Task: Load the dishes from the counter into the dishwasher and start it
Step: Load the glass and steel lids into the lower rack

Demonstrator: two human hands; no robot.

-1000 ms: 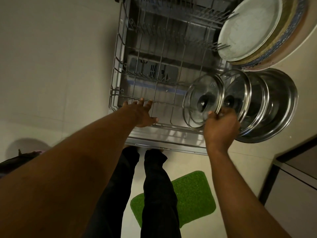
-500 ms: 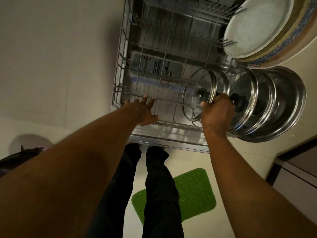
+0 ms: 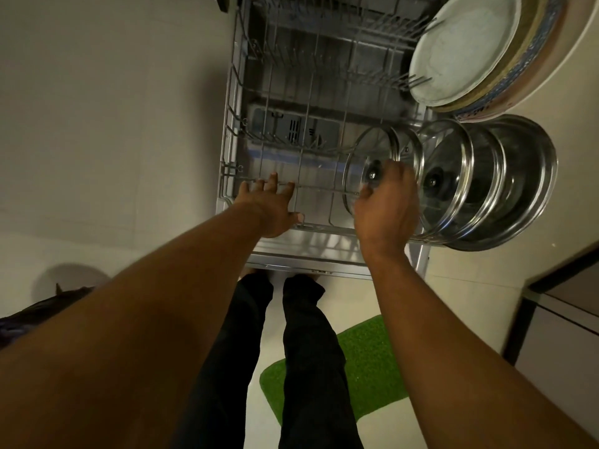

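Note:
The dishwasher's lower wire rack (image 3: 231,131) is pulled out below me. My left hand (image 3: 270,207) rests on its front rail, fingers spread and straight. My right hand (image 3: 385,210) grips the near rim of a small glass lid (image 3: 366,157) standing on edge at the rack's front right. Behind it stand a larger glass lid (image 3: 450,176) and a steel bowl (image 3: 525,179). Several plates (image 3: 466,47) lean upright at the rack's back right.
The rack's left and middle rows of tines hold nothing. A green mat (image 3: 372,367) lies on the pale floor beside my dark trouser legs (image 3: 301,367). A dark cabinet corner (image 3: 560,306) juts in at the right. A dark object (image 3: 39,309) lies at the left edge.
My right hand slid left along the small glass lid's rim and the lid shifted left, turning more edge-on. My left hand stayed on the rack's front rail.

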